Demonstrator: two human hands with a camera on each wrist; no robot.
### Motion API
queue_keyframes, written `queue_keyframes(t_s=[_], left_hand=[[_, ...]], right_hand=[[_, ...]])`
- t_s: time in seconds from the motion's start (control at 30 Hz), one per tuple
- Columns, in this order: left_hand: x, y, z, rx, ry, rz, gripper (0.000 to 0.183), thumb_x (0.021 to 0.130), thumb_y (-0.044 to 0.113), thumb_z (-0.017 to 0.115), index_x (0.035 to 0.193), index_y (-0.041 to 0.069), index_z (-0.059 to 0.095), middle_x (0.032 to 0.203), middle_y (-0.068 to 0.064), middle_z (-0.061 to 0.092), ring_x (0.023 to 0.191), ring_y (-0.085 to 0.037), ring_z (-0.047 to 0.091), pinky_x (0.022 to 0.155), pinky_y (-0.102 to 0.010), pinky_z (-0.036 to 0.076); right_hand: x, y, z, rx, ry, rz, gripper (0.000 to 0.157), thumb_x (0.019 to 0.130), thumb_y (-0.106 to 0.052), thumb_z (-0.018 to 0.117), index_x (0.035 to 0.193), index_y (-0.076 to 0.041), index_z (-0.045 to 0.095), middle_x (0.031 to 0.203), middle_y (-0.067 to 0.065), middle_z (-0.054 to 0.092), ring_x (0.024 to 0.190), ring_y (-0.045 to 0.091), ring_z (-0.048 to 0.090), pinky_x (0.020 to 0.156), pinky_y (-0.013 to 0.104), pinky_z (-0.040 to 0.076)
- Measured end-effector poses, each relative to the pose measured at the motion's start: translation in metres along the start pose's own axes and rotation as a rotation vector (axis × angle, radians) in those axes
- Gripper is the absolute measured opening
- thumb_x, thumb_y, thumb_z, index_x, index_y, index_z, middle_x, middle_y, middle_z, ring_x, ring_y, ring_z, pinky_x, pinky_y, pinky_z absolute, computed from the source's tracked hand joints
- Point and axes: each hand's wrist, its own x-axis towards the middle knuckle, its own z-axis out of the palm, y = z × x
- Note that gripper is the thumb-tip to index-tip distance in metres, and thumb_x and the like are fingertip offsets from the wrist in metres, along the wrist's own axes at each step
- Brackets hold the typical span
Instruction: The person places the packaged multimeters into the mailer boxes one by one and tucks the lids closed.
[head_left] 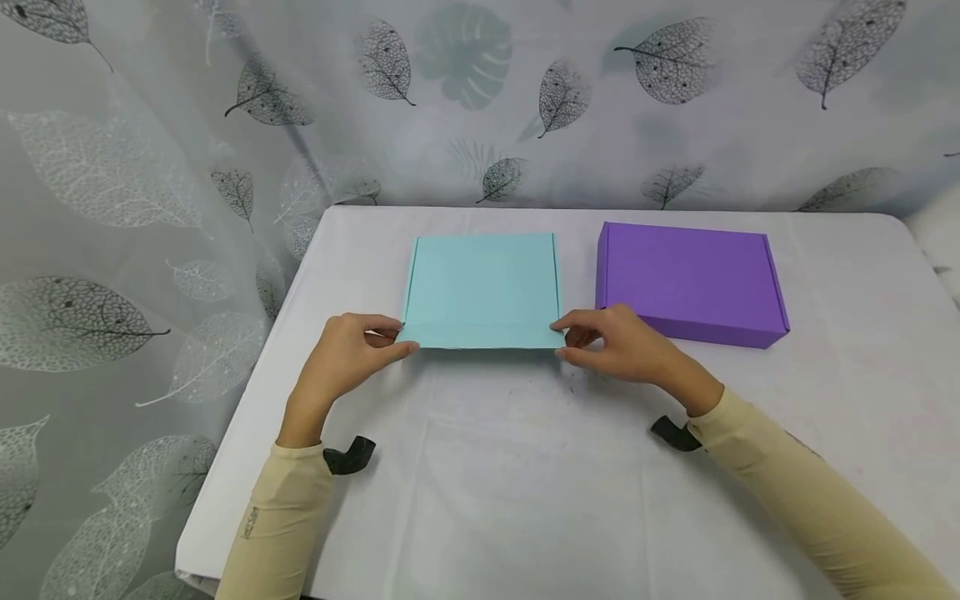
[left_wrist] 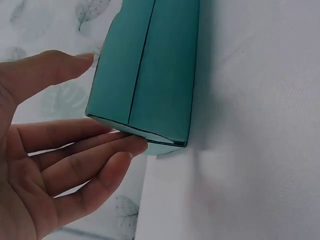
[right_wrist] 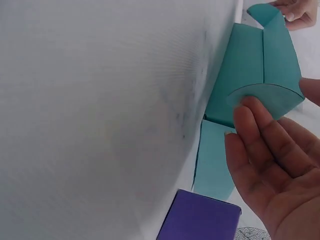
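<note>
A light teal cardboard box (head_left: 483, 287) lies on the white-covered table, its lid face up. At its front left corner my left hand (head_left: 341, 354) pinches the lid's front edge between thumb and fingers. Opposite, my right hand (head_left: 626, 346) does the same at the front right corner. In the right wrist view a rounded side flap (right_wrist: 270, 100) sticks out from the lid's front, and the right fingertips touch it. The left wrist view shows the creased front panel (left_wrist: 160, 65), with left fingertips at its end and the thumb by the upper edge.
A closed purple box (head_left: 693, 275) lies right of the teal one, close behind the right hand. Leaf-patterned cloth (head_left: 465, 100) hangs along the table's back and left edges. Black mounts (head_left: 350, 456) jut from both beige sleeves (head_left: 281, 525).
</note>
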Motion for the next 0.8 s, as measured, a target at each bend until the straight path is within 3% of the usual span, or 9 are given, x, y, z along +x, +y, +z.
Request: queue_keyframes(t_s=[0.2,0.4,0.8], left_hand=[[0.001,-0.001,0.002,-0.007,-0.001,0.012,0.032,0.078,0.031,0.075,0.102,0.009,0.071,0.090,0.001,0.068,0.080,-0.011,0.066,0.067,-0.035,0.052],[0.001,-0.001,0.003,-0.008,-0.019,0.008,0.032,0.078,0.021,0.076,0.106,0.006,0.069,0.090,-0.002,0.069,0.081,-0.012,0.066,0.068,-0.035,0.053],[0.004,-0.010,0.010,-0.009,0.017,0.037,0.033,0.076,0.015,0.077,0.106,0.008,0.065,0.094,-0.003,0.066,0.083,-0.014,0.066,0.068,-0.034,0.053]], right_hand=[[-0.002,0.003,0.004,0.046,-0.006,0.054,0.038,0.085,-0.028,0.070,0.115,-0.009,0.055,0.083,-0.010,0.066,0.077,0.007,0.064,0.072,0.034,0.052],[-0.003,0.002,0.005,0.074,0.001,0.131,0.033,0.087,-0.027,0.068,0.113,-0.012,0.051,0.087,-0.008,0.069,0.079,0.007,0.065,0.068,0.031,0.052],[0.000,0.008,0.009,0.082,-0.003,0.159,0.034,0.086,-0.020,0.069,0.111,-0.010,0.049,0.088,-0.007,0.068,0.080,0.008,0.065,0.066,0.029,0.052]])
